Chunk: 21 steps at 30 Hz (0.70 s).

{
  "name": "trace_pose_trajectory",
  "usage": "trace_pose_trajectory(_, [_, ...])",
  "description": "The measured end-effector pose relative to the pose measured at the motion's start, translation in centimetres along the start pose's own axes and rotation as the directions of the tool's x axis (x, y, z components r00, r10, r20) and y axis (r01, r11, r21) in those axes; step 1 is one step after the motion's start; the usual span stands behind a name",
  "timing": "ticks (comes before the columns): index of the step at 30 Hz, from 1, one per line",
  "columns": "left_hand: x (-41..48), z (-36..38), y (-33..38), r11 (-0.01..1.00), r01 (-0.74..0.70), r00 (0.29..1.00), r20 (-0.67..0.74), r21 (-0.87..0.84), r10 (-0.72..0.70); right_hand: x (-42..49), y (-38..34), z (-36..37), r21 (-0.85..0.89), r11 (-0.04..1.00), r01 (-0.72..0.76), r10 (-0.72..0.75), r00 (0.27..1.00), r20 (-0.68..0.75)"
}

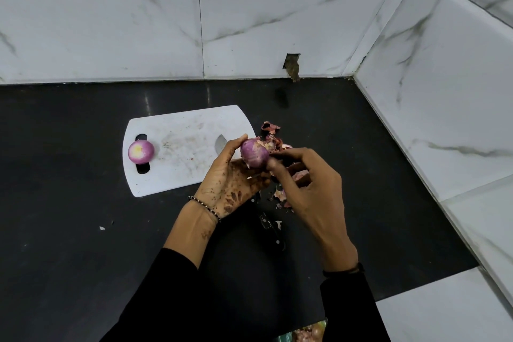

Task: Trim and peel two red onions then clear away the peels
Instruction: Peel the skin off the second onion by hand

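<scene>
My left hand [230, 178] grips a red onion [254, 156] above the right edge of the white cutting board [180, 147]. My right hand [308, 183] pinches the onion's skin on its right side with thumb and fingertips. A peeled red onion [140, 151] sits on the board's left end over the handle slot. Loose peels [273, 133] lie on the black counter just right of the board, with more scraps [281, 197] under my hands. A knife lies partly hidden beneath my hands, its blade tip [220, 143] on the board and its black handle [270, 229] on the counter.
The black counter [69, 216] ends at marble-tiled walls behind and on the right, meeting in a corner [354, 78]. A small white scrap [102, 228] lies on the counter at the left. A bag of onion peels [305, 333] shows at the bottom edge.
</scene>
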<state>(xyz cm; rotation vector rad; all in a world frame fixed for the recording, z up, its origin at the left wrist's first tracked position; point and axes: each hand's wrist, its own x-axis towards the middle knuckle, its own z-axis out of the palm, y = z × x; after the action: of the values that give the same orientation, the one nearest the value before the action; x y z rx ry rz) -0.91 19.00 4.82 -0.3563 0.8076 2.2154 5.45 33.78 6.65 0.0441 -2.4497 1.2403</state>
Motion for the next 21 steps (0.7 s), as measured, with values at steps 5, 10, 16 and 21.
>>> trace_pose_trajectory(5, [-0.5, 0.7, -0.2, 0.999, -0.013, 0.998, 0.058, -0.035, 0.015, 0.2, -0.6, 0.4, -0.018, 0.998, 0.068, -0.067, 0.998, 0.019])
trace_pose_trajectory(10, [-0.8, 1.1, -0.4, 0.999, -0.031, 0.998, 0.061, 0.011, 0.031, 0.1, -0.7, 0.8, -0.036, 0.995, 0.088, -0.088, 0.996, 0.006])
trace_pose_trajectory(16, [-1.6, 1.9, -0.3, 0.996, -0.054, 0.988, 0.146, 0.07, 0.043, -0.2, -0.7, 0.8, -0.039, 0.991, 0.125, -0.125, 0.992, -0.004])
trace_pose_trajectory(21, [-1.6, 2.3, -0.4, 0.974, -0.12, 0.989, 0.11, 0.194, 0.1, -0.3, -0.8, 0.9, -0.028, 0.989, 0.144, -0.144, 0.99, 0.004])
